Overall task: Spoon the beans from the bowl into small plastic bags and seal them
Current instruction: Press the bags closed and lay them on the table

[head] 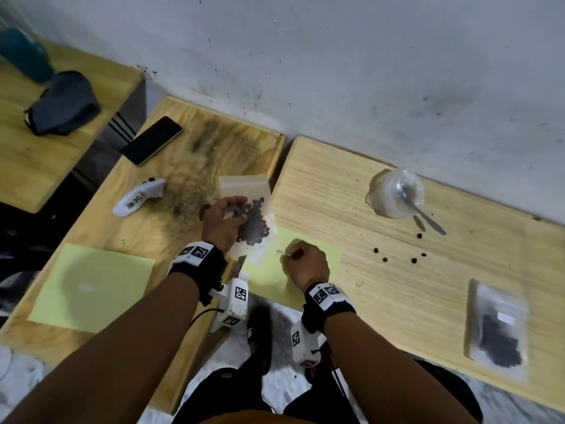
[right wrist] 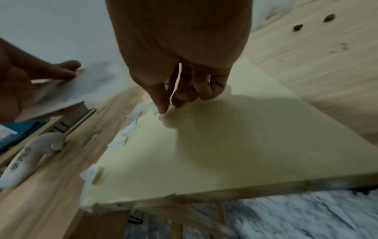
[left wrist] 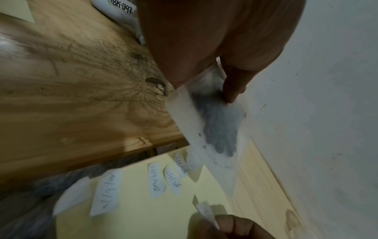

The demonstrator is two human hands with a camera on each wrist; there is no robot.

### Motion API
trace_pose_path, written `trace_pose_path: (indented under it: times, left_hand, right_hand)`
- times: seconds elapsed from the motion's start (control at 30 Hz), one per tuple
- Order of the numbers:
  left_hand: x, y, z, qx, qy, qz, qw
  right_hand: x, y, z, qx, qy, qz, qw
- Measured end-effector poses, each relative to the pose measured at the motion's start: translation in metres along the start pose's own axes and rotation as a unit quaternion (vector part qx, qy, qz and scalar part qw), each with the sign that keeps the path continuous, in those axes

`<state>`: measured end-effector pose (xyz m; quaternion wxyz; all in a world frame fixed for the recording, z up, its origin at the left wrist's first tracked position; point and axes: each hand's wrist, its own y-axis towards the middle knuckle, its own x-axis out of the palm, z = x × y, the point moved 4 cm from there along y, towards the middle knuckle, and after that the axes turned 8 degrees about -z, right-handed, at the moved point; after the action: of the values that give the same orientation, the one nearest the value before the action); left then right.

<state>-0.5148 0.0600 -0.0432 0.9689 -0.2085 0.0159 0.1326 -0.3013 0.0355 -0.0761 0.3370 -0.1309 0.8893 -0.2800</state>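
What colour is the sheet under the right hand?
Pale yellow sheet, clearest in the right wrist view.

The white handheld device point(left wrist: 120, 11) on the wooden table bears black print that reads "BK-047" in the left wrist view, its first character cut off. The small white paper slips point(left wrist: 156, 181) on the yellow sheet point(left wrist: 143, 218) carry handwriting too blurred to read.

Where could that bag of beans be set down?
Bare wood lies on the right table between the yellow sheet and the filled bag. Spilled beans clutter the patch near the bowl; paper labels crowd the sheet's edge.
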Motion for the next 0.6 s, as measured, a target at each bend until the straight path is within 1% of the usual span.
trace_pose_path:
  times: [0.1, 0.17, 0.27, 0.37, 0.47, 0.53, 0.6]
  left_hand:
    - [0.003, 0.0, 0.0, 0.001, 0.005, -0.002, 1.0]
    - [0.008, -0.002, 0.002, 0.002, 0.004, -0.004, 1.0]
    - [0.023, -0.006, 0.01, 0.013, -0.001, -0.02, 1.0]
    - [0.049, -0.012, 0.02, 0.012, -0.019, -0.049, 0.999]
    - [0.084, -0.021, 0.036, 0.021, -0.021, -0.09, 0.995]
    - [0.112, -0.031, 0.05, 0.037, -0.009, -0.128, 0.991]
    - [0.138, -0.042, 0.062, 0.062, 0.008, -0.157, 0.986]
  right_hand:
    - [-0.003, 0.002, 0.003, -0.011, 0.091, -0.008, 0.996]
    - [-0.013, 0.001, 0.004, -0.01, 0.159, -0.004, 0.987]
    - [-0.04, -0.007, 0.004, -0.019, 0.247, 0.003, 0.969]
    - [-0.078, -0.019, -0.003, -0.044, 0.305, 0.014, 0.951]
    - [-0.121, -0.035, -0.013, -0.083, 0.324, 0.023, 0.942]
    - [-0.147, -0.041, -0.016, -0.108, 0.305, 0.033, 0.946]
    - [-0.169, -0.044, -0.016, -0.13, 0.263, 0.047, 0.955]
